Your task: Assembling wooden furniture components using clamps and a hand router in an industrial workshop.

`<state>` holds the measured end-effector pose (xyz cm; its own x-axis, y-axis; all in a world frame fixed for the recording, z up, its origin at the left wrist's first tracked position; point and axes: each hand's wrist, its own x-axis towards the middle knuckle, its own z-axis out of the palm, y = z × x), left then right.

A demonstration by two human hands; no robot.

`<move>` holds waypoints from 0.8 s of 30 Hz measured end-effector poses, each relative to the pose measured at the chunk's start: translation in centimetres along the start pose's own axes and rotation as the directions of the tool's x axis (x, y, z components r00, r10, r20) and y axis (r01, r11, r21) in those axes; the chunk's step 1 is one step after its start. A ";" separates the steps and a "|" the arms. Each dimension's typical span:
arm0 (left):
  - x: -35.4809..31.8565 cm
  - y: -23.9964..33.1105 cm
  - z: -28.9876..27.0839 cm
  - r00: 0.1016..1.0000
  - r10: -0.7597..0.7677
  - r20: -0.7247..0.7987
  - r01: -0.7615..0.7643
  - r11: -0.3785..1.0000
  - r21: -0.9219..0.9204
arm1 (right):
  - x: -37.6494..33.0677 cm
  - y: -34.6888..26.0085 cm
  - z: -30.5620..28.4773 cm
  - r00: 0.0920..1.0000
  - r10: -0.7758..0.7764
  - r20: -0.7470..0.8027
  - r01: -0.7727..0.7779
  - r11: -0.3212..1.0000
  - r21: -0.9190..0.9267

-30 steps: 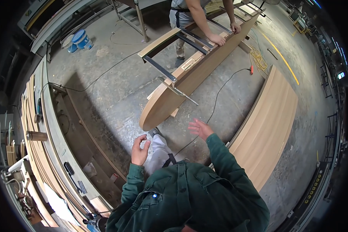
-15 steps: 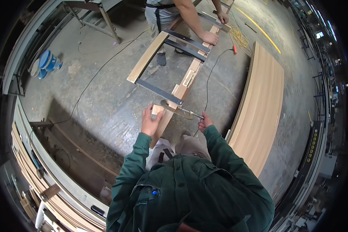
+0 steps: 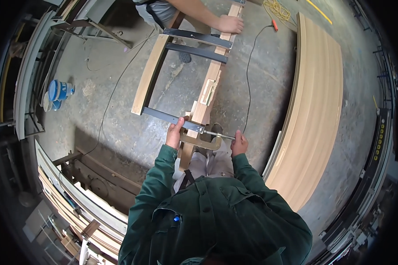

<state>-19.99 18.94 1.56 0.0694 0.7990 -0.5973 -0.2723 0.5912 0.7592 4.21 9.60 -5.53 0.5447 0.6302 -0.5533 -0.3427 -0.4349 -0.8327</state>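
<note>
My right hand (image 3: 239, 145) grips the screw end of a C-clamp (image 3: 201, 142), whose bronze-coloured frame spans the near end of a long wooden beam (image 3: 213, 70). My left hand (image 3: 174, 134) closes round the clamp's far-left jaw, thumb up beside the end of a dark metal crossbar (image 3: 166, 116). The small wood block it held is mostly hidden there. That crossbar joins the beam to a shorter wooden rail (image 3: 150, 73). Farther up, two more dark bars (image 3: 197, 52) link them. A pale piece with a slot (image 3: 209, 92) lies on the beam.
A co-worker's hand (image 3: 231, 24) rests on the beam's far part. A large wooden panel (image 3: 311, 106) stands to the right. A black cable (image 3: 248, 84) with an orange connector (image 3: 275, 25) crosses the floor. Blue buckets (image 3: 59, 91) and stacked wood strips (image 3: 70, 203) are on the left.
My left hand has moved from holding the wood block beside the beam to the clamp's jaw. The clamp's frame has swung toward me. The view has shifted closer.
</note>
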 end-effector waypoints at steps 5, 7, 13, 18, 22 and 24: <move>-0.4 0.4 0.5 0.999 -0.011 -0.044 0.010 1.000 -0.016 | -0.2 0.0 0.3 0.991 -0.126 0.044 0.125 0.992 0.028; -0.3 0.4 0.6 0.998 0.002 -0.062 -0.002 1.000 -0.004 | -0.1 0.1 0.3 0.985 -0.171 0.037 0.173 0.984 -0.048; 0.3 0.1 0.0 0.998 0.018 -0.055 -0.022 0.997 -0.072 | -0.7 -4.2 1.3 0.999 0.007 0.043 -0.003 0.996 -0.092; 0.3 -0.4 0.8 0.999 0.045 -0.029 -0.045 0.999 0.016 | -0.4 -4.0 2.2 0.940 0.216 -0.266 -0.178 0.971 0.160; 1.3 -1.2 -0.6 0.996 0.055 -0.076 -0.056 0.998 -0.016 | -0.4 -2.9 3.1 0.953 0.166 -0.252 -0.127 0.978 0.166; 1.6 -1.8 -0.7 0.999 -0.025 -0.035 0.025 1.000 -0.012 | 0.3 -1.7 2.9 0.948 -0.006 -0.319 0.093 0.962 0.258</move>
<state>-20.09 19.09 -0.92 0.0425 0.7794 -0.6251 -0.2821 0.6095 0.7409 2.74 12.39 -4.35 0.7624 0.3947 -0.5128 -0.4765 -0.1938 -0.8575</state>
